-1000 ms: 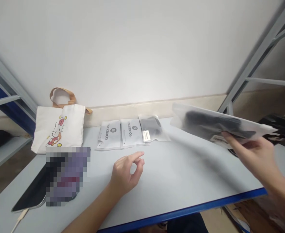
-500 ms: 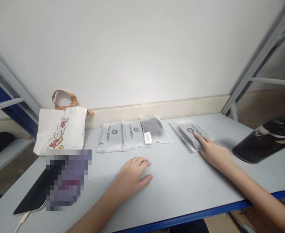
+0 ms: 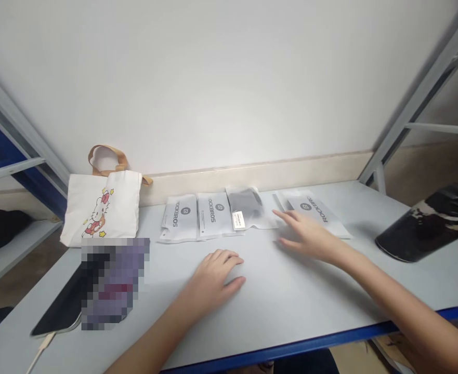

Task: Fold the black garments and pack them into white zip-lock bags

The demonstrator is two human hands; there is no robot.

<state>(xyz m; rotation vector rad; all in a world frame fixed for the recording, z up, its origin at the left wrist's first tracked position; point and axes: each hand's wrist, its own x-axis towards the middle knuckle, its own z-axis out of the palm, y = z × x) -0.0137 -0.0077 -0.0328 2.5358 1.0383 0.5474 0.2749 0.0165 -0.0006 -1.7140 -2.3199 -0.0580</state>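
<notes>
We saw a person's two bare hands above a pale grey worktop (image 3: 291, 317) with a blue front edge (image 3: 275, 347). The left hand (image 3: 213, 278) lay open and palm down on the surface, gripping nothing. The right hand (image 3: 306, 236) was open too, its fingers spread and pointing left, gripping nothing. Its fingertips came just beside a translucent packet (image 3: 246, 208) with dark contents, and it overlapped the lower edge of a white ROCKBROS packet (image 3: 314, 210); we could not tell whether it touched. Left of these lay a white ROCKBROS sleeve (image 3: 215, 215) and a matching sleeve (image 3: 179, 218), all in a row along the back edge. A broad stretch of grey surface ran between the hands and the blue edge. Further right sat a dark mottled object (image 3: 423, 228). At far left were a canvas tote bag (image 3: 104, 210) and a black slab (image 3: 59, 309) with a cable (image 3: 39, 350), partly under a pixelated patch (image 3: 114, 283).
</notes>
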